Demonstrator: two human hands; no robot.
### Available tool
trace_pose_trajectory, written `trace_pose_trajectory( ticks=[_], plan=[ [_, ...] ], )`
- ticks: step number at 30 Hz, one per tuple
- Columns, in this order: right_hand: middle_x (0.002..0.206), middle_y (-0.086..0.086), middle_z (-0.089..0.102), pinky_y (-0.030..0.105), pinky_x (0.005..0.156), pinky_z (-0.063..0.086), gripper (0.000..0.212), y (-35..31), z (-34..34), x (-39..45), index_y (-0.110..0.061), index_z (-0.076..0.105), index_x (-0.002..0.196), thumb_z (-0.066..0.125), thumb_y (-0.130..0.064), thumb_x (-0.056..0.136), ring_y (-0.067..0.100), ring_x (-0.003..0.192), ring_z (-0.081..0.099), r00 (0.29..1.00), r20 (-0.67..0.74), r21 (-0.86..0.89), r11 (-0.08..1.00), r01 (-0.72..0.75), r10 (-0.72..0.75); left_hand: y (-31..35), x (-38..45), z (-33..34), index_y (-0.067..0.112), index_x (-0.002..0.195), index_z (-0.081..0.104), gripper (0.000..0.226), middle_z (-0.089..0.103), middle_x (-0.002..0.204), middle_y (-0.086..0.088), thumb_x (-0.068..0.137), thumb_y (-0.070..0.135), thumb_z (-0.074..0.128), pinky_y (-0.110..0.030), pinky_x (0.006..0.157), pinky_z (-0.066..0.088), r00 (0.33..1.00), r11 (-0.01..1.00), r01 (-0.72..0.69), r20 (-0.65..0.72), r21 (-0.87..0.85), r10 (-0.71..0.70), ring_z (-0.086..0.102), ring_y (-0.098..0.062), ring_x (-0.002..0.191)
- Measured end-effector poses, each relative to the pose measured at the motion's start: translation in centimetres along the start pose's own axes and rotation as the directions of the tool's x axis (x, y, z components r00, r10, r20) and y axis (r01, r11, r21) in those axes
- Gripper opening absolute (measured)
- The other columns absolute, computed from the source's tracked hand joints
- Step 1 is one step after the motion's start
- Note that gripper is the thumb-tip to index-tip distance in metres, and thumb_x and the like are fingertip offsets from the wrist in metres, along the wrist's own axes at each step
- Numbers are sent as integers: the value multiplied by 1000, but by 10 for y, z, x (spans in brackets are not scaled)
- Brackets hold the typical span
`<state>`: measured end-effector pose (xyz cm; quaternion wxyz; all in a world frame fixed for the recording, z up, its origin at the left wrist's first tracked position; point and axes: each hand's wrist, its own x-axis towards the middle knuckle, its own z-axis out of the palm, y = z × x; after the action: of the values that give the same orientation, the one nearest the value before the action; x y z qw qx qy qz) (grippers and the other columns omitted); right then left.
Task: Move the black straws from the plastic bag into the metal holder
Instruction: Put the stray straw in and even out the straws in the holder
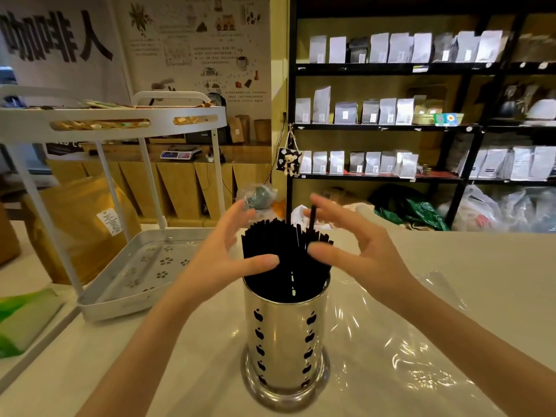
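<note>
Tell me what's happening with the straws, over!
Left hand and right hand open, either side of the straws. Straws upright in the holder, one sticking up higher. Bag flat beside it. Nothing blocking.

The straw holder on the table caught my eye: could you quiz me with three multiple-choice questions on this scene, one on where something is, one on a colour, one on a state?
1. Where does the clear plastic bag lie?
A. flat on the table, right of the metal holder
B. on the white cart
C. inside the holder

2. What colour are the straws?
A. white
B. black
C. green

3. How do the straws stand now?
A. all in the bag
B. scattered on the table
C. upright in the holder, one poking above the rest

Answers:
1. A, the bag spreads across the table beside the holder.
2. B, the whole bundle is black.
3. C, they fill the holder, with the left hand and the right hand open on either side of their tops.
</note>
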<state>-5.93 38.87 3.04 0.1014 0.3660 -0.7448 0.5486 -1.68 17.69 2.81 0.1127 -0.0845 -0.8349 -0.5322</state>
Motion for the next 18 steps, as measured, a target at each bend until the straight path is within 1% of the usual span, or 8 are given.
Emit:
trace_pose_trajectory(
  ticks=[2, 3, 6, 8, 11, 14, 17, 18],
  plan=[
    [127, -38, 48, 3, 96, 30, 90, 4, -2, -5, -63, 21, 129, 80, -39, 65, -15, 124, 37, 990, 75, -2, 993, -115, 115, -9, -1, -3, 35, 137, 26, 126, 36, 143, 17, 28, 71, 75, -28, 107, 33, 985, 988, 98, 155, -120, -79, 39, -2, 127],
    [132, -38, 43, 10, 102, 26, 95, 7, -2, -6, -63, 14, 131, 78, -38, 64, -13, 128, 34, 982, 112, -4, 989, -150, 149, -11, -2, -2, 34, 132, 36, 117, 46, 136, 19, 27, 71, 76, -22, 100, 40, 976, 983, 108, 204, -149, -76, 47, 3, 120],
    [128, -42, 41, 17, 104, 24, 80, 13, -2, -7, -61, 21, 128, 70, -39, 68, -23, 120, 35, 959, 189, 21, 975, -219, 211, -6, -5, 1, 41, 102, 51, 89, 65, 94, 36, 22, 72, 74, -1, 67, 45, 975, 978, 96, 214, -184, -56, 58, 20, 89],
    [120, -46, 42, 21, 106, 28, 65, 14, -1, -7, -61, 31, 121, 66, -41, 70, -27, 112, 39, 949, 197, 55, 964, -260, 245, 0, -5, 1, 40, 96, 53, 85, 66, 84, 39, 21, 73, 73, 0, 63, 44, 979, 978, 73, 200, -198, -33, 59, 20, 83],
    [126, -32, 53, 31, 110, 34, 52, 12, 2, -8, -56, 43, 121, 63, -41, 75, -7, 122, 46, 936, 237, 102, 951, -291, 261, 11, -8, 5, 39, 94, 56, 76, 68, 84, 35, 26, 68, 76, -2, 63, 45, 977, 980, 31, 215, -198, 12, 62, 15, 83],
    [122, -18, 62, 22, 101, 42, 39, 6, 9, -11, -45, 53, 118, 58, -42, 80, 0, 118, 53, 920, 295, 102, 949, -299, 258, 18, -11, 11, 44, 96, 55, 52, 67, 94, 28, 48, 51, 72, -6, 67, 47, 974, 991, -34, 217, -133, 63, 62, 8, 90],
    [116, -24, 59, 2, 86, 40, 29, -5, 13, -12, -47, 51, 110, 59, -44, 82, -14, 108, 52, 928, 293, 58, 964, -259, 232, 19, -13, 14, 50, 98, 53, 49, 63, 102, 25, 52, 51, 69, -7, 69, 47, 984, 994, -98, 147, -49, 105, 59, 7, 95],
    [115, -25, 58, 1, 86, 40, 30, -8, 13, -12, -48, 50, 109, 56, -41, 81, -15, 107, 51, 934, 285, 47, 970, -237, 214, 18, -15, 13, 49, 99, 53, 51, 63, 103, 23, 52, 50, 70, -8, 71, 48, 985, 992, -122, 119, -34, 125, 59, 6, 98]
  ],
)
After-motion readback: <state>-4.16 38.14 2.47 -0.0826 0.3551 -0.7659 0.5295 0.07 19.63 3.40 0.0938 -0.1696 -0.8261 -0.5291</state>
